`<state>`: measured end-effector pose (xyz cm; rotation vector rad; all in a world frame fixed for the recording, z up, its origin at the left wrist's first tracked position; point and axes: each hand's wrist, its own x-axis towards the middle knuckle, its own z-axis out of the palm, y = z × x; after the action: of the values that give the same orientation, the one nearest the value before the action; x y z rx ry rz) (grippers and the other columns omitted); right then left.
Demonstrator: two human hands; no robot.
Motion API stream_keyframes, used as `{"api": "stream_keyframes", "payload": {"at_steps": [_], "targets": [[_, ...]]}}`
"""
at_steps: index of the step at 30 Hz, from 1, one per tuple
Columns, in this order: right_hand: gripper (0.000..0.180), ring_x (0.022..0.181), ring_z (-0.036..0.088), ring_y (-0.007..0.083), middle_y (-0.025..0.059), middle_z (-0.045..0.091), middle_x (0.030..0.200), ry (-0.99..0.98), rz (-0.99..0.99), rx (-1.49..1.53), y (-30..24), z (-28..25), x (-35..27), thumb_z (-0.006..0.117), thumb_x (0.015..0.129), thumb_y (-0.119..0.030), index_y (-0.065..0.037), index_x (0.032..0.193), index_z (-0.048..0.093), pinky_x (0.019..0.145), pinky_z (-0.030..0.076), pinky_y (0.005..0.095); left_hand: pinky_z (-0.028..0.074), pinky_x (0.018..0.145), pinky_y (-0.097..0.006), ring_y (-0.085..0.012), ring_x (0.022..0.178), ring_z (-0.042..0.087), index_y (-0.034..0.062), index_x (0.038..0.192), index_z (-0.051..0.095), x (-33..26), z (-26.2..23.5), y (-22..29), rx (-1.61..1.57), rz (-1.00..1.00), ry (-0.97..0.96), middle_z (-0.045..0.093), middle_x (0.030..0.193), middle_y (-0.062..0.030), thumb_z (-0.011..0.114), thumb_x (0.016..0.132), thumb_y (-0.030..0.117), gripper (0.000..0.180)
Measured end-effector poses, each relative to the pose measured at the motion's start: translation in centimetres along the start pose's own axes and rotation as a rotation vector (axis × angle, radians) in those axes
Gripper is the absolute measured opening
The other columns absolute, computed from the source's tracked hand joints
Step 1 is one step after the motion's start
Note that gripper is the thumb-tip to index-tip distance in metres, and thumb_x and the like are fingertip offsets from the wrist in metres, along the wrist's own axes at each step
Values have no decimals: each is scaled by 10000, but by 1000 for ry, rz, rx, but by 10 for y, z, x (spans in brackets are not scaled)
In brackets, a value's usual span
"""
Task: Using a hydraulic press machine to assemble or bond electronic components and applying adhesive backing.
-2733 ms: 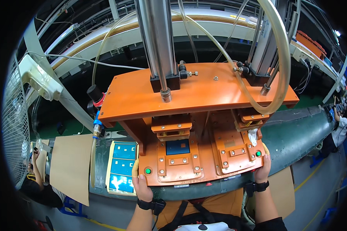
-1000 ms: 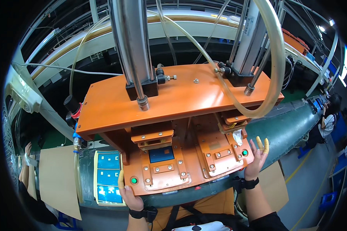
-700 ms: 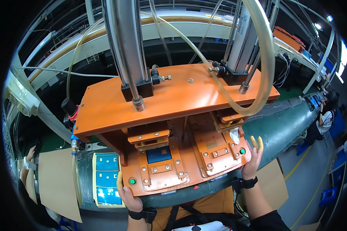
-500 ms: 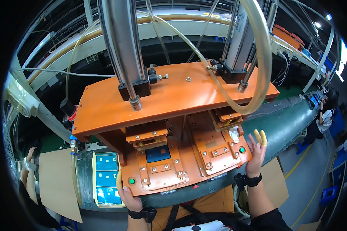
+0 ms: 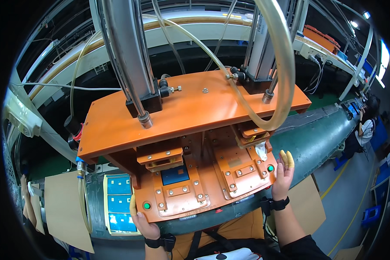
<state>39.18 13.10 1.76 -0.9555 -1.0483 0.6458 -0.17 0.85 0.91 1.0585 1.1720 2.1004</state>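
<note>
An orange press point(image 5: 195, 99) with two upright cylinders stands in front of me. In its left station a blue rectangular sheet point(image 5: 176, 175) lies in the fixture, partly under the left press block point(image 5: 161, 154). My left hand point(image 5: 144, 224) rests at the base's left front corner, fingers stretched up along its side, near the left green button point(image 5: 147, 206). On the other side, my right hand point(image 5: 284, 177) stands open at the right edge, its thumb close to the right green button point(image 5: 271, 168); contact is unclear. Yellow finger cots cover some fingertips. Neither hand holds anything.
A stack of blue sheets point(image 5: 118, 200) lies left of the press on the green bench point(image 5: 310, 132). Brown cardboard point(image 5: 67, 208) stands beyond it. A clear hose point(image 5: 286, 86) loops over the press. Another person point(image 5: 367, 125) sits far right; someone's arm shows far left.
My right hand has come in and down toward the right green button, its fingers closer together. My left hand stays at the corner. The view has shifted slightly.
</note>
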Motion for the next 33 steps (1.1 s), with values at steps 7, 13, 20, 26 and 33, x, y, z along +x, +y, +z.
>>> {"api": "stream_keyframes", "payload": {"at_steps": [7, 13, 20, 26, 33], "targets": [[487, 1389, 387, 234, 140, 438, 1470, -98, -1, -155, -27, 6, 9, 487, 977, -51, -18, 1447, 363, 1154, 266, 383, 439, 1035, -356, -252, 1229, 528, -53, 1413, 373, -2, -3, -3, -20, -37, -7, 491, 1357, -201, 377, 979, 253, 531], [409, 1340, 448, 226, 149, 481, 1434, -82, -118, -242, -16, 3, 8, 445, 996, -52, 24, 1397, 419, 1144, 309, 382, 453, 1026, -356, -244, 1212, 542, -49, 1406, 370, -1, 0, -1, -18, -28, -4, 510, 1335, -191, 372, 1006, 306, 535], [365, 1287, 482, 193, 130, 521, 1393, -38, -72, -20, 2, -2, 2, 415, 1014, -60, 29, 1367, 453, 1110, 346, 353, 454, 1027, -355, -247, 1217, 538, -49, 1417, 359, -1, 0, -2, -4, -44, 4, 509, 1334, -189, 370, 1004, 321, 554], [381, 1263, 491, 196, 143, 516, 1392, -31, 34, 154, 4, -2, -9, 387, 1015, -88, 60, 1359, 453, 1091, 365, 347, 428, 1048, -378, -278, 1247, 512, -57, 1427, 352, -2, 0, -3, -48, -48, -5, 472, 1382, -200, 366, 992, 259, 537], [398, 1315, 463, 263, 196, 495, 1409, -22, 6, 165, 3, 3, -11, 364, 1008, -114, 80, 1345, 452, 1130, 330, 379, 439, 1036, -376, -277, 1241, 519, -60, 1427, 354, -2, 2, -1, -68, -50, -2, 479, 1376, -202, 366, 998, 270, 542]]}}
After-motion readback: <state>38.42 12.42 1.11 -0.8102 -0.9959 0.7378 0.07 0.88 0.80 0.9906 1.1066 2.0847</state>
